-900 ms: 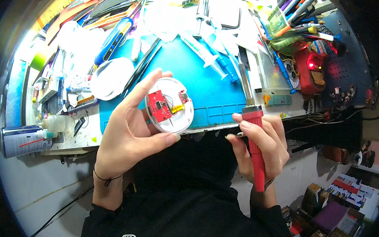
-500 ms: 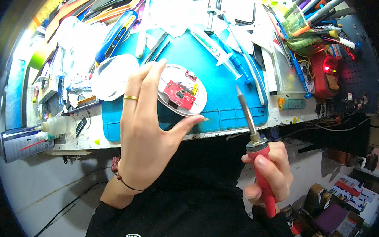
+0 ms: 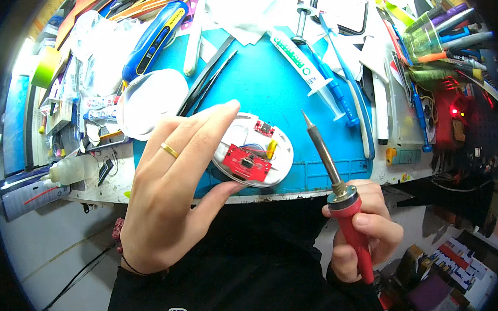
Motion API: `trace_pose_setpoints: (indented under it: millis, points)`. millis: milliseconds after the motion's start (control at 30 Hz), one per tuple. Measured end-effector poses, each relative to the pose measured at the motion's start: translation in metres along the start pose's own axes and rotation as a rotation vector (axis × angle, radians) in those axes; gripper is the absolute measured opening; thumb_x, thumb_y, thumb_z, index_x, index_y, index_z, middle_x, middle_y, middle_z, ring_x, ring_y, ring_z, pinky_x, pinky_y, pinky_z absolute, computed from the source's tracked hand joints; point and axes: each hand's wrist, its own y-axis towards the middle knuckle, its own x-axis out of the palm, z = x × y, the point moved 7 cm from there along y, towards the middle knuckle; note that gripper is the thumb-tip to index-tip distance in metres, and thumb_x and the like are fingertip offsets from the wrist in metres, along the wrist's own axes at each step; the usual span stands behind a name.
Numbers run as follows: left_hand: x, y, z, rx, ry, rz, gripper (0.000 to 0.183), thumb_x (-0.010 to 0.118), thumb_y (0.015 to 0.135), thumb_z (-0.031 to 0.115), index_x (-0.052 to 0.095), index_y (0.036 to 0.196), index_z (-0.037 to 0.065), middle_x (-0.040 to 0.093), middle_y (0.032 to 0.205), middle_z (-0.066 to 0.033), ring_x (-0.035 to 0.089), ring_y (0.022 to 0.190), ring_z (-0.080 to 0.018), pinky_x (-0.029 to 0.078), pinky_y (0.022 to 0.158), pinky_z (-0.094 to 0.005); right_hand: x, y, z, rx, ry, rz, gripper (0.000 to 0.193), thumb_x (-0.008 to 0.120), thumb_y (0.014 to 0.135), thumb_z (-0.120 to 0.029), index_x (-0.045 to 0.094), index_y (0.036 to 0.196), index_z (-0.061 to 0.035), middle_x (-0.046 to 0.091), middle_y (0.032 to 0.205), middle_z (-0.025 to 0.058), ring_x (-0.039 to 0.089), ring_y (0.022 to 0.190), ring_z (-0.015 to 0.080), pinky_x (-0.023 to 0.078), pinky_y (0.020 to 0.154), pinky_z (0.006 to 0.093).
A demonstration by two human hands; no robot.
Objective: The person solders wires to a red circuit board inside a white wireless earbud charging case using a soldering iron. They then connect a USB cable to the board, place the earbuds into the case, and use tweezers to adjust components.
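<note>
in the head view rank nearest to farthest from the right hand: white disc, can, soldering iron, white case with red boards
1. Soldering iron: gripped in the right hand
2. White case: left, held by the left hand
3. White disc: farther left
4. Can: far left

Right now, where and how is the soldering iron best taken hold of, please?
Grip the soldering iron by its red handle, probably from the person's side, as the right hand does. The handle slants toward the person, while the bare metal shaft points away to the upper left and may be hot.
</note>
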Motion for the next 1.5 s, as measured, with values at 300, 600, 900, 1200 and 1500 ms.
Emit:
trace_pose_setpoints:
  millis: [300,600,900,1200,1500]
  points:
    - [0.009,0.002,-0.003,-0.024,-0.096,0.057,0.087,0.082,0.066,-0.01,0.057,0.149,0.002,0.072,0.126,-0.0141,0.06,0.09,-0.0202,0.049,0.073,-0.0341,-0.004,-0.003,0.011,0.05,-0.016,0.04,0.043,0.065,0.102,-0.026,0.047,0.132,-0.002,0.07,0.106,0.0232,0.064,0.091,0.0288,0.05,0.083,0.0465]
    - [-0.017,0.002,0.015,0.11,0.018,0.077,0.083,0.082,0.068,-0.009,0.057,0.147,-0.001,0.069,0.137,-0.0202,0.065,0.106,-0.0303,0.052,0.082,-0.0378,-0.007,-0.005,0.013,0.092,0.004,0.098,0.047,0.069,0.098,-0.023,0.047,0.132,0.0004,0.069,0.103,0.0224,0.064,0.09,0.0282,0.052,0.083,0.046]
    - [0.021,0.005,0.004,0.09,-0.05,0.129,0.096,0.097,0.065,0.008,0.052,0.149,-0.005,0.069,0.13,-0.0224,0.065,0.114,-0.0352,0.052,0.099,-0.0458,-0.01,-0.002,0.01,0.042,-0.03,-0.02,0.049,0.078,0.087,-0.018,0.054,0.127,-0.0015,0.069,0.101,0.0197,0.064,0.088,0.0297,0.055,0.081,0.0474]
    - [0.014,-0.006,0.003,0.092,0.16,0.235,0.075,0.094,0.077,0.025,0.063,0.138,-0.005,0.069,0.131,-0.023,0.065,0.112,-0.0357,0.053,0.096,-0.0464,-0.008,0.01,0.009,0.155,0.046,-0.093,0.044,0.081,0.087,-0.016,0.059,0.123,-0.0031,0.071,0.102,0.019,0.07,0.085,0.031,0.06,0.078,0.0462]
    - [0.021,-0.01,-0.002,0.165,0.13,0.19,0.042,0.075,0.096,0.047,0.069,0.12,0.014,0.068,0.128,-0.0207,0.061,0.111,-0.0316,0.05,0.09,-0.0435,-0.004,0.03,0.014,0.254,0.14,-0.373,0.054,0.076,0.085,-0.009,0.051,0.132,-0.0142,0.06,0.103,0.0129,0.063,0.081,0.0241,0.056,0.069,0.0375]
